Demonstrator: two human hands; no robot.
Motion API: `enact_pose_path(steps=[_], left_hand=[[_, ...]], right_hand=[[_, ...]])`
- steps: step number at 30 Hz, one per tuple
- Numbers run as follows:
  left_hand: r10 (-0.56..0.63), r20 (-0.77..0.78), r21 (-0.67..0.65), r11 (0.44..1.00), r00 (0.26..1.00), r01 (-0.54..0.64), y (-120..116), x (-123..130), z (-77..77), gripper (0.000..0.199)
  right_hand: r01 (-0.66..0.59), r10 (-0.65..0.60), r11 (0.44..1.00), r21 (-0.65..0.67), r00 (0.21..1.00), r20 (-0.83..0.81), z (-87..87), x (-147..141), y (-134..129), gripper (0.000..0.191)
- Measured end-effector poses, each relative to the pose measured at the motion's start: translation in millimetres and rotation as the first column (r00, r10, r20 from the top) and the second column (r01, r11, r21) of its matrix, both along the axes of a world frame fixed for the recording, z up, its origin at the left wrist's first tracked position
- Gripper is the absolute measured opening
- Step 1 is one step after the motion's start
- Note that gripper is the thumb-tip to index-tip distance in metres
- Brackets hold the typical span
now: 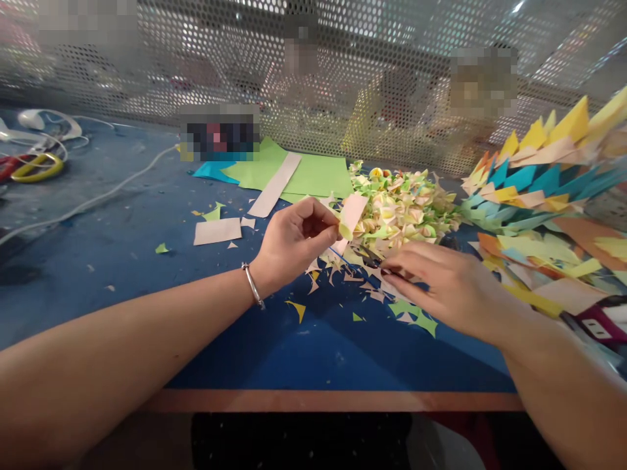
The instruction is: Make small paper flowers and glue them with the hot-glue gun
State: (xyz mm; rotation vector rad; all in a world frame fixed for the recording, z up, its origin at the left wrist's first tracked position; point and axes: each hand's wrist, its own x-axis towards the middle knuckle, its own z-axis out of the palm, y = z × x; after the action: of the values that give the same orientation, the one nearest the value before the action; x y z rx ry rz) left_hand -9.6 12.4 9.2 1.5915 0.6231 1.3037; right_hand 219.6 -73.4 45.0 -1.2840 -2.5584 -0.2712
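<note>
My left hand (pixel 306 235), with a bracelet at its wrist, pinches small pieces of pale pink and yellow paper (pixel 354 210) between thumb and fingers. Just to the right, my right hand (pixel 431 277) is closed around small scissors (pixel 368 256), their dark blades pointing toward the left hand. Fingers hide most of the handles. A thin blue line runs below the left fingertips; what it is I cannot make out. Behind both hands lies a heap of small folded paper pieces (pixel 401 205) in cream, pink and green. Curved paper offcuts (pixel 313 284) litter the blue tabletop beneath them.
Green paper sheets (pixel 313 175) lie at the back, a pink strip (pixel 277 185) across them. Left are a pink rectangle (pixel 218 232), a white cable (pixel 112 190) and yellow-handled scissors (pixel 39 168). Layered pointed paper (pixel 533 173) stands right, above loose sheets (pixel 548 251). Perforated metal closes the back.
</note>
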Motion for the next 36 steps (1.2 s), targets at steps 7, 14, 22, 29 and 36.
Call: enact_pose_path(steps=[7,14,22,29,36], left_hand=[[-0.02,-0.03,-0.003,1.0,0.999,0.02,-1,-2,1.0,0.01],[-0.046,-0.039,-0.036,0.998,0.998,0.045,2,-2,-1.2,0.011],[-0.056,-0.081,-0.045,0.998,0.995,0.053,2,-1,-2.0,0.01],[-0.048,-0.104,-0.043,0.998,0.993,0.044,3,-2,-2.7,0.01],[-0.05,-0.107,-0.028,0.998,0.993,0.048,4,-2,-5.5,0.01]], right_hand=[[-0.172,0.178,0.983,-0.065,0.979,0.098,-18.1,-24,31,0.023],[-0.19,0.198,0.979,-0.079,0.973,0.116,-21.9,-25,35,0.026],[-0.214,0.215,0.977,-0.015,0.971,0.109,-27.4,-22,38,0.031],[-0.165,0.164,0.981,-0.104,0.986,-0.017,-32.0,-14,42,0.025],[-0.108,0.1,0.982,-0.154,0.993,-0.06,-30.8,-14,39,0.024]])
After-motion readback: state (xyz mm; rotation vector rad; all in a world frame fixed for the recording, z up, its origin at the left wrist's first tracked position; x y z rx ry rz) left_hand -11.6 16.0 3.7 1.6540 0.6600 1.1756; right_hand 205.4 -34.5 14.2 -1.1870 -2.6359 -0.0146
